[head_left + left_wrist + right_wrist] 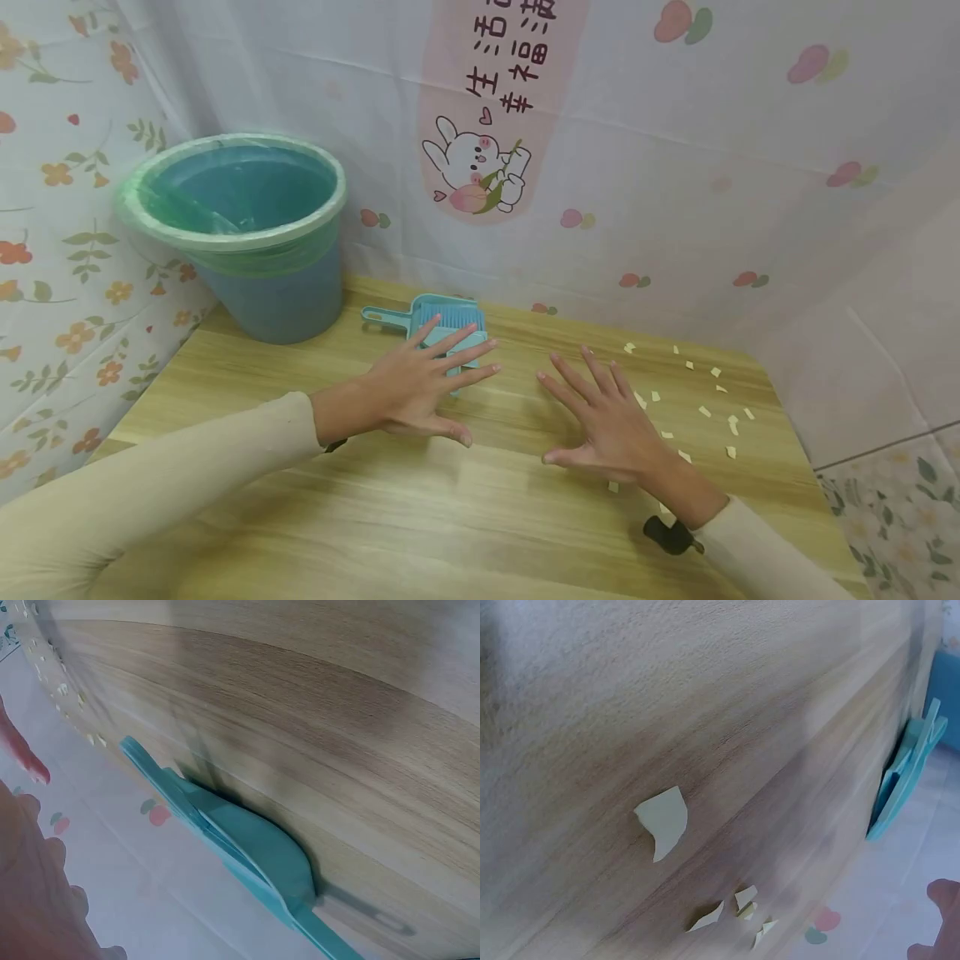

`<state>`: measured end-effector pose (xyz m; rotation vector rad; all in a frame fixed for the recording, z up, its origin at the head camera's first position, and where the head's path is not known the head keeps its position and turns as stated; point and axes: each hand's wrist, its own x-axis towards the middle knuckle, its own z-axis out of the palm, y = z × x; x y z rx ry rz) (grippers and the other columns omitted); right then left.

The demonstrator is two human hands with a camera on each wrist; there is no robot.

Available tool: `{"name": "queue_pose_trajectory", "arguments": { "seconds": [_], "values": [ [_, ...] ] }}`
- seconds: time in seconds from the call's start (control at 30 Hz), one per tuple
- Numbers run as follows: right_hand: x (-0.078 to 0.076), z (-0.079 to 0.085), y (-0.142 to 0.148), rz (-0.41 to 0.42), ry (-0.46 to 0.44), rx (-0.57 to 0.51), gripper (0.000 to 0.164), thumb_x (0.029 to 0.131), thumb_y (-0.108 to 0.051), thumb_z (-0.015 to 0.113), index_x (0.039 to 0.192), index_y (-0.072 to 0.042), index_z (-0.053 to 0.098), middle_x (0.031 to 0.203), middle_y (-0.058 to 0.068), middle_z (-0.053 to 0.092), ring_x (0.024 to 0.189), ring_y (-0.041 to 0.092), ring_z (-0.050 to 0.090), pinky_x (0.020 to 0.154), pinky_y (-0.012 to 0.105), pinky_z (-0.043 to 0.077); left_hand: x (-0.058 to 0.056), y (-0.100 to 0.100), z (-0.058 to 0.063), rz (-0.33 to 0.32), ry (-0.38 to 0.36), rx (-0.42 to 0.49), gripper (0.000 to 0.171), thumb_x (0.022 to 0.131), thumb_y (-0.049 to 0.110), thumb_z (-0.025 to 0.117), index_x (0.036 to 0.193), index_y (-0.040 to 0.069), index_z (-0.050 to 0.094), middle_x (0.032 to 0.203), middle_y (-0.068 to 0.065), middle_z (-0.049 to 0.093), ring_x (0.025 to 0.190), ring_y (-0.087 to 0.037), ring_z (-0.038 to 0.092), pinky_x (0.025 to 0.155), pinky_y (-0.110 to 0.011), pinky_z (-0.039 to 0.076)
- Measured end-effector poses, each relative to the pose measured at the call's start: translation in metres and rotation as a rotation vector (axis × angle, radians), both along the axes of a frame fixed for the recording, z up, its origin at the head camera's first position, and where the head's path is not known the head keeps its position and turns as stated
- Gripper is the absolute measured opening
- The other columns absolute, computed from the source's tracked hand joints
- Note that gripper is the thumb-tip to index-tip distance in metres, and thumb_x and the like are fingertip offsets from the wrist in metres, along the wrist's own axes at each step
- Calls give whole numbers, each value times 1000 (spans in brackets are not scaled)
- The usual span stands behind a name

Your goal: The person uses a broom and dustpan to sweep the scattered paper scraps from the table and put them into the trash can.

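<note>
My left hand (408, 387) is held palm down with its fingers spread, and nothing is in it. Its fingers overlap a light blue dustpan (416, 310) with a small brush (453, 315) in it, partly hiding both in the head view. The dustpan (262, 847) shows below the hand in the left wrist view. My right hand (615, 425), also spread and holding nothing, is nearest to several pale yellow paper scraps (733, 425) scattered over the right side of the table. Larger in the right wrist view is one torn scrap (667, 819).
A blue bin (273, 292) with a green liner bag (176, 200) over its rim stands at the table's back left corner. Printed cloth (637, 150) hangs behind the wooden table (450, 533), and floral cloth (67, 250) borders the left side.
</note>
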<state>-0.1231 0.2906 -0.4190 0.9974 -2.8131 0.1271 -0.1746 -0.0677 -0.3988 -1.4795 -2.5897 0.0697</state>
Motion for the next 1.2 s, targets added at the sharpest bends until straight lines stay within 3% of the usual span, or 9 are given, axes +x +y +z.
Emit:
{"name": "queue_pose_trajectory", "arguments": {
  "seconds": [0.23, 0.43, 0.63, 0.8, 1.1, 1.2],
  "values": [
    [5, 0, 5, -18, 13, 2, 101, 98, -93, 29, 173, -26, 36, 183, 3, 19, 165, 49, 14, 118, 83, 19, 1, -1, 2, 16, -8, -20, 102, 97, 91, 40, 176, 28, 29, 184, -2, 14, 168, -32, 9, 129, -69, 9],
    [7, -1, 14, -36, 30, -12, 99, 100, -90, 35, 171, -22, 40, 180, 10, 28, 163, 51, 18, 117, 83, 21, 0, -6, 3, 30, -2, -26, 102, 97, 90, 44, 176, 26, 29, 183, -3, 17, 168, -33, 10, 128, -70, 10],
    [8, -2, 24, -60, 30, -17, 100, 100, -91, 32, 173, -24, 35, 179, 12, 27, 164, 49, 15, 118, 82, 18, 0, -15, 5, 58, -49, 2, 101, 97, 86, 54, 176, 27, 30, 183, -4, 16, 168, -35, 9, 128, -71, 9],
    [9, -3, 32, -82, 19, -28, 99, 100, -90, 37, 174, -25, 34, 180, 11, 26, 165, 48, 12, 120, 81, 16, 0, -24, 4, 71, -40, 36, 101, 95, 82, 62, 174, 25, 36, 182, -6, 22, 167, -37, 15, 126, -73, 12],
    [8, -4, 46, -114, 35, -25, 97, 101, -89, 35, 173, -22, 35, 179, 12, 28, 165, 47, 14, 118, 82, 18, -4, -40, 3, 93, -10, 34, 104, 95, 87, 55, 173, 20, 37, 181, -9, 23, 166, -41, 18, 126, -74, 13],
    [8, -6, 51, -125, 31, -29, 96, 102, -86, 40, 174, -23, 32, 181, 10, 25, 166, 45, 11, 118, 83, 18, -7, -44, 3, 105, -19, 37, 105, 95, 88, 53, 173, 19, 37, 181, -10, 23, 166, -42, 18, 126, -74, 13]
  ]
}}
